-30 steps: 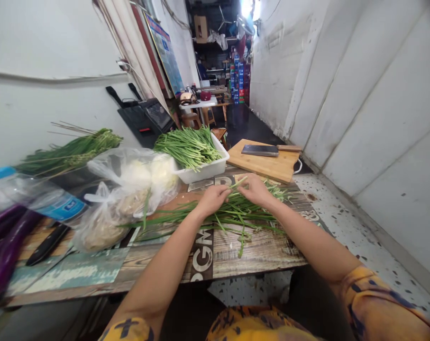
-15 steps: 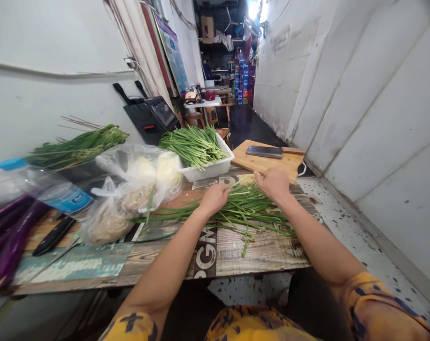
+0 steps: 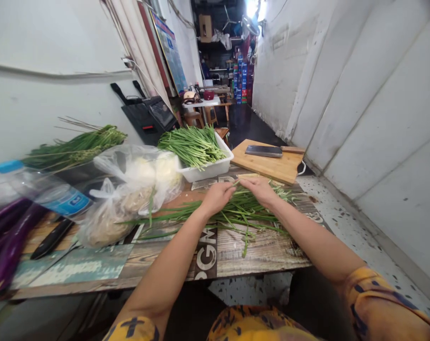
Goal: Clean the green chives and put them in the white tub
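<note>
Loose garlic chives point(image 3: 250, 213) lie spread across the wood-patterned table, their stalks running left to right. Above them my left hand point(image 3: 217, 196) is closed in a pinch on a chive stalk. My right hand point(image 3: 260, 190) pinches the same stalk, its fingertips almost meeting those of the left. Just beyond, a white plastic basin point(image 3: 209, 171) holds a neat heap of green chives point(image 3: 195, 146). How many stalks are between my fingers is hard to make out.
A cutting board point(image 3: 264, 163) bearing a cleaver point(image 3: 264, 151) lies at the back right. On the left are plastic bags point(image 3: 110, 215) of produce, a water bottle point(image 3: 63, 196), a black-handled knife point(image 3: 53, 237), purple eggplants point(image 3: 17, 241) and another bunch of chives point(image 3: 83, 147).
My right hand has moved left and slightly down, bringing its fingertips close to my left hand. The left hand has shifted slightly right. The chives on the table lie much the same.
</note>
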Demonstrator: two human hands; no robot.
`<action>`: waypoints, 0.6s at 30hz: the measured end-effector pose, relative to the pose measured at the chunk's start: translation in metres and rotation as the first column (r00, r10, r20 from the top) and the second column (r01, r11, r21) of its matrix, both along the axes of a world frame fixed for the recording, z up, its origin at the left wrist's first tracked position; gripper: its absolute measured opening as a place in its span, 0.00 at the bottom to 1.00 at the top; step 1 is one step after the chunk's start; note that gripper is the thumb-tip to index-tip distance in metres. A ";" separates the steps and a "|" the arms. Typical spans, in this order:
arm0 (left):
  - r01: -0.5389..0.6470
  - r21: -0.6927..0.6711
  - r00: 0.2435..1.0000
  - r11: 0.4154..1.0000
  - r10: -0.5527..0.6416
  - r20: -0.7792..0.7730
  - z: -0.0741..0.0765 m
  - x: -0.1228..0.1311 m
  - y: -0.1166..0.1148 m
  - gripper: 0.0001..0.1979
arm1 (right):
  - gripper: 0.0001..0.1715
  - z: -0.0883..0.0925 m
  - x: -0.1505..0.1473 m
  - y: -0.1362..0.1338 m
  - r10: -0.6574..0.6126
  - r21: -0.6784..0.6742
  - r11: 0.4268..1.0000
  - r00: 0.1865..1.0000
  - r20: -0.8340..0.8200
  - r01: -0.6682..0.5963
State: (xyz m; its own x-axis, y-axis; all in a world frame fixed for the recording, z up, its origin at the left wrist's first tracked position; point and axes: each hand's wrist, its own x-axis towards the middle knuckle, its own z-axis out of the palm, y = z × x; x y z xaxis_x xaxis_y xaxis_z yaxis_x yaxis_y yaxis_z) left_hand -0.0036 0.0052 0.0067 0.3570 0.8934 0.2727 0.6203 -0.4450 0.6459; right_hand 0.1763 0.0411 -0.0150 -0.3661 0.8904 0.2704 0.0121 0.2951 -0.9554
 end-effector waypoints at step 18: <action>0.009 -0.003 0.997 1.000 -0.009 -0.073 -0.007 -0.002 0.001 0.16 | 0.15 0.005 -0.001 0.000 -0.154 0.029 0.988 0.988 0.009 0.153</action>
